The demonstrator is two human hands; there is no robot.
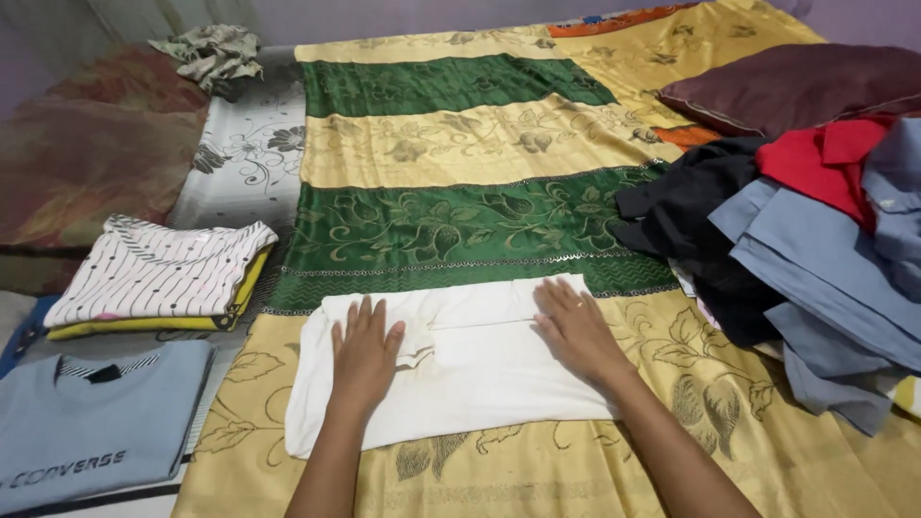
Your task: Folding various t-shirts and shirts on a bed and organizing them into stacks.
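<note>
**Both palms flat on a half-folded white garment**

The white garment (460, 369) lies on the green-and-yellow bedspread (460, 153) at the near edge of the bed, directly in front of the person. It already reads as a rough rectangle, with a fold line running across its middle and one side turned in, so the folding looks partly done; it is still wider and looser than the finished pieces, and its left edge curves unevenly.

The left hand (365, 345) rests palm down on the left half of the cloth, fingers straight and spread. The right hand (576, 326) presses flat on the right half in the same way. Neither grip is closed on anything: both hands are fully open and only touch the fabric.

Done, by the look of it: to the left lie one folded stack (158, 273), a white striped top over a yellow piece, and nearer the camera one light blue sweater (91, 436) laid flat. Left to do: the heap of unfolded clothes (806, 230) on the right, showing black, red and blue pieces, perhaps five or six, though the overlap hides the true count. One dark red pillow (796, 86) sits behind the heap, and one crumpled patterned cloth (213, 53) lies at the far left.
</note>
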